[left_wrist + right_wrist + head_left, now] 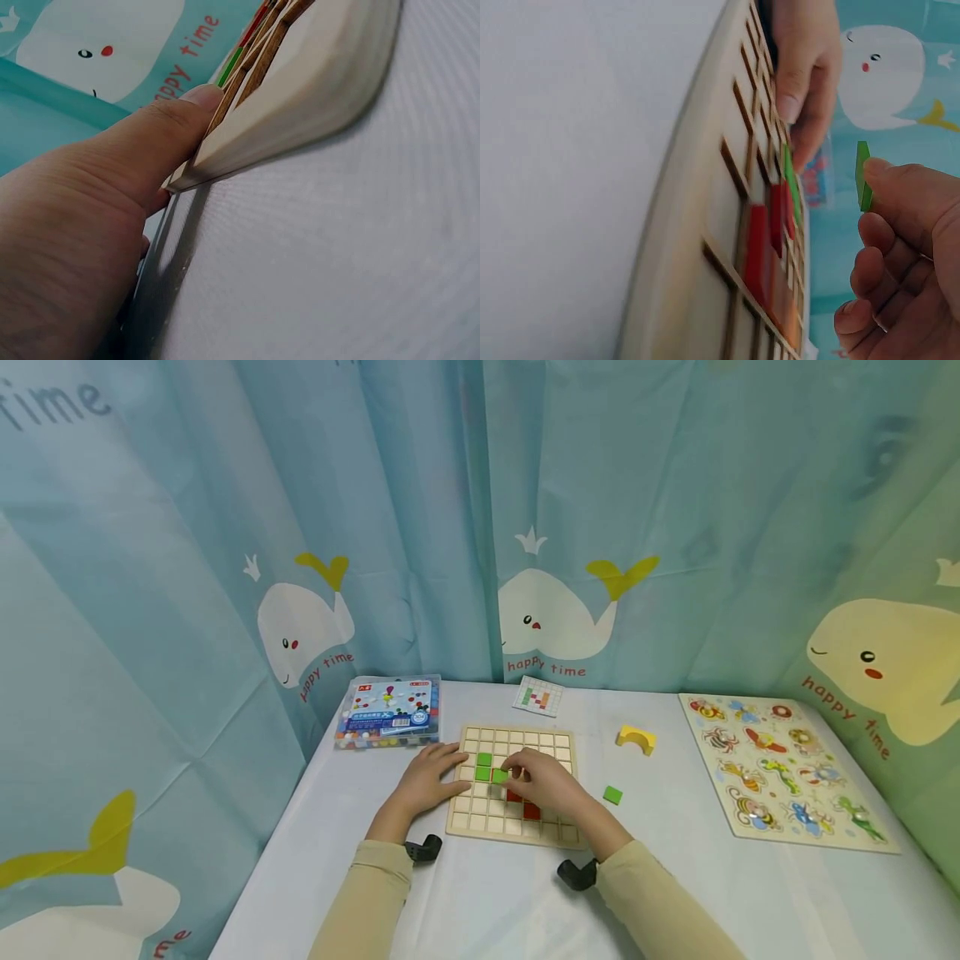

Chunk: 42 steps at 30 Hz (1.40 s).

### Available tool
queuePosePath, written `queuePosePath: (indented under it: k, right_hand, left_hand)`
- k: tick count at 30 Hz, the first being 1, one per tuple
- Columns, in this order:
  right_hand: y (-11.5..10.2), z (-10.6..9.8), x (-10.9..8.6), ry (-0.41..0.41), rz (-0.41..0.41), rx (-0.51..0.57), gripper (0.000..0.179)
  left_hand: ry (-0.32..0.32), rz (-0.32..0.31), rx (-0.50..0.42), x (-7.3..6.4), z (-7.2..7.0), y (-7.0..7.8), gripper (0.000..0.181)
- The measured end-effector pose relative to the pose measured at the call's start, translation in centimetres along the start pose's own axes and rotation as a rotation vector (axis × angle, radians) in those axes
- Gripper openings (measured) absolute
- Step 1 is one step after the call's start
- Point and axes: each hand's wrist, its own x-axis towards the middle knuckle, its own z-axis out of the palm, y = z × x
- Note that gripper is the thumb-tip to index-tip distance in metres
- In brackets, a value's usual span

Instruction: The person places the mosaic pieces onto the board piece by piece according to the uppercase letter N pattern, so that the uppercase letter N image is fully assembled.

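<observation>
A wooden grid board [468, 824] lies on the table with green tiles [484, 760] and red tiles [532, 811] set in its cells. Over the board, my right hand [547, 783] pinches a green square tile [863, 176] between thumb and finger. In the right wrist view that tile is apart from the board, tilted on edge. My left hand [430, 779] rests at the board's left edge, its thumb [180, 116] touching the rim. The right hand hides part of the board's middle. A loose green tile [612, 795] lies right of the board.
Behind the board lies a pattern card [538, 696] with a coloured grid. A clear box of coloured pieces [390, 714] stands back left. To the right are a yellow arch block [636, 739] and an insect picture puzzle [787, 768]. A whale-print curtain [450, 527] hangs around the table.
</observation>
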Motion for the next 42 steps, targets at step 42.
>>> queuePosePath:
  k: [42]
  right_hand:
    - [-1.6, 3.6, 2.2, -0.084, 0.0, -0.148, 0.018]
  left_hand:
    - [-0.002, -0.011, 0.0, 0.1, 0.1, -0.1, 0.063]
